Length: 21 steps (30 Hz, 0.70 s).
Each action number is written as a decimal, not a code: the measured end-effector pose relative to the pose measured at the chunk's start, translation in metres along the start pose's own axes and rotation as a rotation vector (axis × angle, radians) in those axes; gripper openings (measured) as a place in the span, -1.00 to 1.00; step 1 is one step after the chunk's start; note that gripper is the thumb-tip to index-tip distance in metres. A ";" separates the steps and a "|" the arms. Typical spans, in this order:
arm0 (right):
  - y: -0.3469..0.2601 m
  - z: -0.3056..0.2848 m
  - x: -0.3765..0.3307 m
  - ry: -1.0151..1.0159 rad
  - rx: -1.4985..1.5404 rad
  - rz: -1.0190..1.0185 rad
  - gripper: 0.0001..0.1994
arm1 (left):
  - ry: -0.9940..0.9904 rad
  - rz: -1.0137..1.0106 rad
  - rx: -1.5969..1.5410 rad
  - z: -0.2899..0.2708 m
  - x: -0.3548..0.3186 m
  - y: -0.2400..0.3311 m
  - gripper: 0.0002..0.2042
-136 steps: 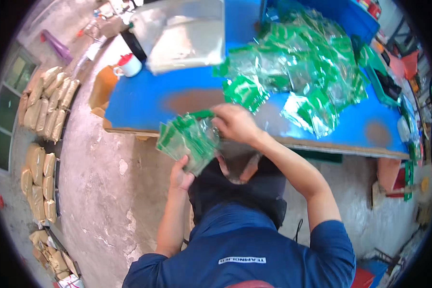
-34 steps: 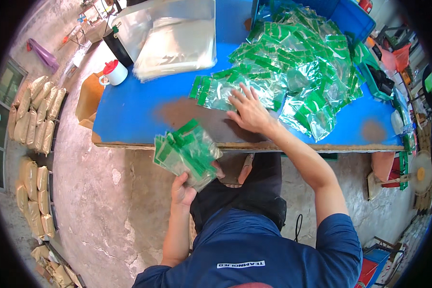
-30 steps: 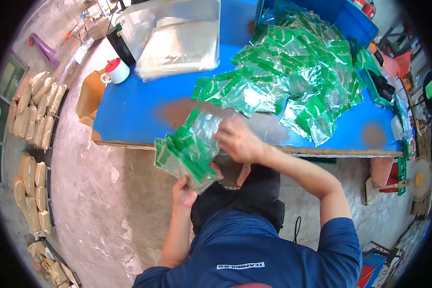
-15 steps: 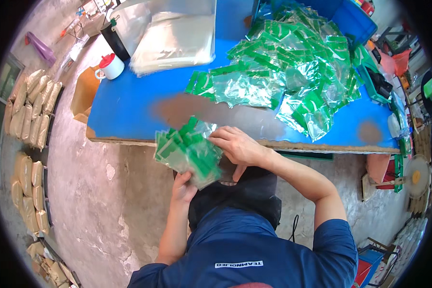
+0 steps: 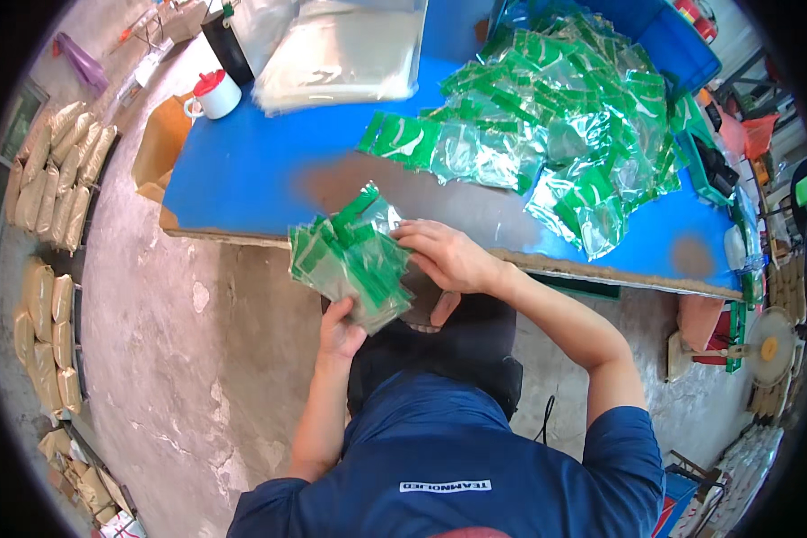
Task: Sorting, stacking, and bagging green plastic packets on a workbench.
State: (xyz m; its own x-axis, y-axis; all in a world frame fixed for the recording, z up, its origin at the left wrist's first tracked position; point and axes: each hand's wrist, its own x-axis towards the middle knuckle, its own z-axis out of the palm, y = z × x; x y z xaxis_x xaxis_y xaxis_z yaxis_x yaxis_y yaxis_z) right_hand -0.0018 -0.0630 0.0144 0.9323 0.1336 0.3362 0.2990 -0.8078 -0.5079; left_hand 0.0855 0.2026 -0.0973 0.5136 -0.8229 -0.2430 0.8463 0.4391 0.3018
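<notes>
In my left hand [image 5: 341, 332] is a fanned stack of small clear plastic bags with green bands [image 5: 350, 260], gripped at its lower end. The stack hangs tilted over my lap, just short of the table's front edge. My right hand [image 5: 448, 255] is closed at the stack's right side, with thumb and fingertips on the edge of an upper bag [image 5: 384, 213] that sticks up out of the fan. Beyond them, a big loose heap of the same green and clear bags [image 5: 565, 108] covers the right of the blue table [image 5: 242, 170].
A pile of larger clear plastic sheets [image 5: 341, 63] lies at the back left, beside a black cylinder [image 5: 227, 47] and a white mug with a red lid [image 5: 212, 95]. A blue bin [image 5: 681, 45] stands behind the heap. Filled sacks [image 5: 58, 179] are stacked at far left.
The upper bag at my right fingertips sticks up farther from the stack. My left hand keeps its grip. The whole view has shifted slightly, with the table's contents now a bit higher.
</notes>
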 end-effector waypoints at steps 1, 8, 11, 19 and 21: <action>-0.002 0.002 0.004 0.051 0.142 0.019 -0.69 | -0.012 0.015 -0.005 -0.004 0.004 0.001 -0.44; 0.061 -0.029 0.047 0.318 -0.202 0.142 -0.59 | -0.028 0.008 -0.013 -0.014 0.005 -0.001 -0.42; 0.082 -0.028 0.062 0.193 -0.550 0.246 -0.35 | -0.060 0.005 0.006 -0.021 0.005 -0.001 -0.41; -0.004 0.012 0.021 -0.017 -0.328 0.054 -0.34 | -0.183 0.164 0.111 -0.020 -0.039 0.037 -0.32; -0.008 0.013 0.018 0.113 -0.237 -0.005 -0.69 | -0.186 0.144 0.078 -0.022 -0.041 0.043 -0.32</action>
State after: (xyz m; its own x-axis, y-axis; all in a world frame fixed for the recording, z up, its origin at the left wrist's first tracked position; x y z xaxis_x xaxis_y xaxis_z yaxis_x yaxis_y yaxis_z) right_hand 0.0154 -0.0467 0.0142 0.8982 0.0836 0.4316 0.2350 -0.9210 -0.3106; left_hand 0.1041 0.2629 -0.0944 0.5873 -0.8091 -0.0200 0.7487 0.5338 0.3931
